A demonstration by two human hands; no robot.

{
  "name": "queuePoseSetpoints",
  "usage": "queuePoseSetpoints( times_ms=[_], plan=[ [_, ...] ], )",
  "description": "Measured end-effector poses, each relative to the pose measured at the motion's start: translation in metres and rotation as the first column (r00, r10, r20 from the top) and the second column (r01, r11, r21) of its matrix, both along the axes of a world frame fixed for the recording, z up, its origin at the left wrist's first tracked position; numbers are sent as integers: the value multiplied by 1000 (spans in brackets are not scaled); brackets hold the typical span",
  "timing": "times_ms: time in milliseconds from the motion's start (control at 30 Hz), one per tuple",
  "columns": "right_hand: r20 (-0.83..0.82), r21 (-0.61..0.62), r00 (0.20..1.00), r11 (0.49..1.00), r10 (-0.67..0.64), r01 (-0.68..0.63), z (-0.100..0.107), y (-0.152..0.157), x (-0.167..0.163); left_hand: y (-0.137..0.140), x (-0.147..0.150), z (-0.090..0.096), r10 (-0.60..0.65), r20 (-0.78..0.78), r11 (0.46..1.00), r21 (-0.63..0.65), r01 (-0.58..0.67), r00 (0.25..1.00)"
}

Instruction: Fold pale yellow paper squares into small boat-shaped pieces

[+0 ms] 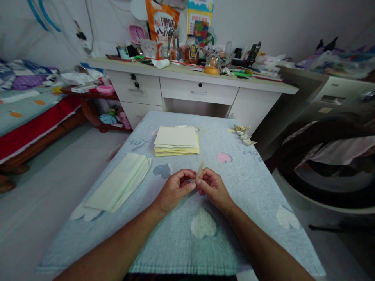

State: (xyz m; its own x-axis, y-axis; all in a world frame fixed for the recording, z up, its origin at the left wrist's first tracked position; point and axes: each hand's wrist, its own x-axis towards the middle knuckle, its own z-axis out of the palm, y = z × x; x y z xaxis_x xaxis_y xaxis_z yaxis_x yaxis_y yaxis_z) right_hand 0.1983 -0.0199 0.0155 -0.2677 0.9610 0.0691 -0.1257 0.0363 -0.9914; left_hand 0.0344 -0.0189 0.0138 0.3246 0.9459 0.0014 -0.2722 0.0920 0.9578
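Over the middle of the cloth-covered table (243, 218), both hands pinch one narrow folded paper strip (200, 168). My left hand (177, 185) is closed, thumb and fingers on the strip's left side. My right hand (212, 185) grips it from the right, thumb close to the other thumb. The strip's upper end sticks up between the hands; much of the rest is hidden by fingers. Beyond the hands lies a stack of cream and yellow paper sheets (175, 137). To the left rests a pale green folded paper bundle (120, 181).
Small folded paper pieces (244, 134) sit at the table's far right corner. A white desk (199, 93) with a cluttered top stands behind. To the right is a washing machine (328, 136) with its door open; a bed (38, 105) is at left.
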Motion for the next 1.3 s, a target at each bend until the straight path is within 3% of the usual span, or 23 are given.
queuePoseSetpoints(
  times_ms=[333,467,733,833,1000,1100,1300],
  plan=[
    [48,54,997,997,-61,59,-5,-2,0,-1,1,4,48,-31,999,5,-48,998],
    [91,130,986,984,-137,125,-6,-3,-1,-1,0,3,116,-43,991,68,-113,992],
    [301,259,901,936,-311,237,-8,-5,-4,-5,5,3,109,-72,988,116,-100,991],
    [374,282,861,927,-345,249,-10,-5,-4,-7,8,3,139,-152,979,172,-113,979],
    [457,315,831,931,-318,182,-9,-6,-4,-10,9,0,296,-395,919,366,-146,870],
    [471,328,840,938,-268,115,-7,-8,-4,-11,7,1,340,-495,904,405,-133,800],
    [400,311,884,943,-243,119,-4,-8,-3,-7,0,4,202,-490,943,332,-33,848]
  ],
)
